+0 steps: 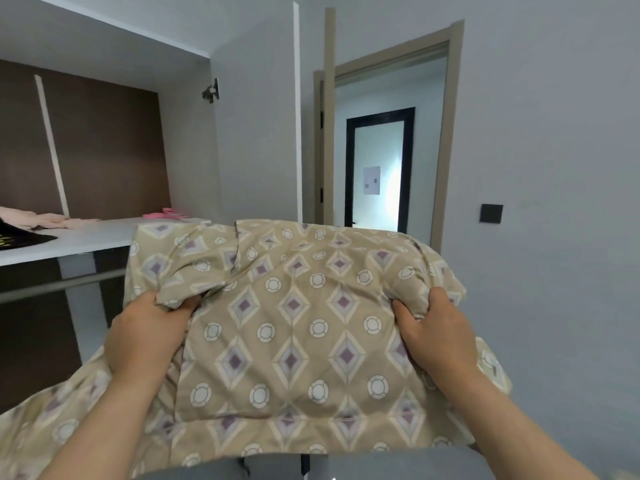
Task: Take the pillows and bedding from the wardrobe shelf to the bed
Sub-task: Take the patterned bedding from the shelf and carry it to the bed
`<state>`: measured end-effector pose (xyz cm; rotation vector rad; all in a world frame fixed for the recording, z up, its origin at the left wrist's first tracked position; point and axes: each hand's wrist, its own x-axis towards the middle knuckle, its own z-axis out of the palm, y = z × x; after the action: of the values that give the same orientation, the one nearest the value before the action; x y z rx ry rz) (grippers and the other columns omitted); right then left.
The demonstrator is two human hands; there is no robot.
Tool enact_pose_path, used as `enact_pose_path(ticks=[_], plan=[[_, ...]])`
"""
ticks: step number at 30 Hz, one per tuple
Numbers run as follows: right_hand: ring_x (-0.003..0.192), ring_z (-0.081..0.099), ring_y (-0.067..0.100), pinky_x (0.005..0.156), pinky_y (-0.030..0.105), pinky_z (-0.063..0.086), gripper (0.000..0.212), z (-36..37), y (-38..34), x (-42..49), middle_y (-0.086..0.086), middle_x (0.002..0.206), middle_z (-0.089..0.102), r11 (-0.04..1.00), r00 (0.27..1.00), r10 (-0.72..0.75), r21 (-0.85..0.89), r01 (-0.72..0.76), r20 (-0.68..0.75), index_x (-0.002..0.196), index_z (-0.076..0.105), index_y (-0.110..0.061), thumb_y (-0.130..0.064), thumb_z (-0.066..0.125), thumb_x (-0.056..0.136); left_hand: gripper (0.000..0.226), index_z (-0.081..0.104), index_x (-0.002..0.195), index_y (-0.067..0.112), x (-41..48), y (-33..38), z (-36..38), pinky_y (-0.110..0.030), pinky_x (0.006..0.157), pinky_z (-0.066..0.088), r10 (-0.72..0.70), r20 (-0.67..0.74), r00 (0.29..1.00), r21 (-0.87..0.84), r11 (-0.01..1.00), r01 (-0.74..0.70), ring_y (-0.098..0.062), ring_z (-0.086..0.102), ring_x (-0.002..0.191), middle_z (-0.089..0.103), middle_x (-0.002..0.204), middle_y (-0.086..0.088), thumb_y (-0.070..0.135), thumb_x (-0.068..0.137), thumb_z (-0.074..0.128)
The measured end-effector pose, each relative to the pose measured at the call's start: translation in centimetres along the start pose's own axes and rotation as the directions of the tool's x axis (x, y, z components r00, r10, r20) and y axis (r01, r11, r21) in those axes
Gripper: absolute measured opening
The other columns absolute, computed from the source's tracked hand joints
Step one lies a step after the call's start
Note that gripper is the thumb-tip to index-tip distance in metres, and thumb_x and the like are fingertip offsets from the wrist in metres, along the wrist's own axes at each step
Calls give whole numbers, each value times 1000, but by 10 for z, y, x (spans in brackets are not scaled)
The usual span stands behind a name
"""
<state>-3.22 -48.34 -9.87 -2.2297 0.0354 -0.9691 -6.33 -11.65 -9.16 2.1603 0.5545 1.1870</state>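
Note:
A beige quilt [294, 323] with purple diamonds and white circles fills the middle of the view, held up in front of me in a loose bundle. My left hand [149, 334] grips a bunched fold at its left side. My right hand [436, 334] clutches the fabric at its right side. The quilt's upper edge overlaps the front of the white wardrobe shelf [90, 237], and its lower part hangs down toward my body. The bed is out of sight.
Pink folded clothes [45, 218], a pink item [166, 213] and a black item [24, 237] lie on the shelf. A hanging rail [59, 285] runs below it. The open wardrobe door [256, 133] stands beside an open doorway [384, 140]. A black wall switch [491, 213] is on the right.

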Motion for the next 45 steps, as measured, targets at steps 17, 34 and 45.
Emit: enact_pose_path(ticks=[17, 34, 45], plan=[[73, 54, 32, 65, 40, 45, 41, -278, 156, -78, 3, 77, 59, 895, 872, 235, -255, -366, -429, 82, 44, -17, -55, 59, 82, 55, 59, 69, 11, -176, 225, 115, -34, 55, 39, 359, 318, 878, -436, 877, -201, -30, 48, 63, 48, 60, 1, 65, 75, 65], [72, 50, 28, 62, 36, 39, 42, -460, 220, -205, 0, 79, 53, 381, 440, 240, -333, -863, -866, 88, 46, -19, -59, 57, 83, 61, 62, 76, 13, -444, 461, 232, -39, 60, 46, 779, 505, 372, -812, 575, -102, -37, 55, 69, 65, 78, -18, 74, 74, 56], [72, 49, 26, 62, 35, 38, 44, -523, 156, -362, -3, 77, 54, 47, 79, 62, -76, -996, -995, 88, 47, -19, -61, 55, 82, 62, 61, 75, 8, -632, 524, 125, -37, 59, 39, 934, 355, -31, -927, 356, 120, -31, 46, 66, 63, 78, -20, 69, 76, 59]])
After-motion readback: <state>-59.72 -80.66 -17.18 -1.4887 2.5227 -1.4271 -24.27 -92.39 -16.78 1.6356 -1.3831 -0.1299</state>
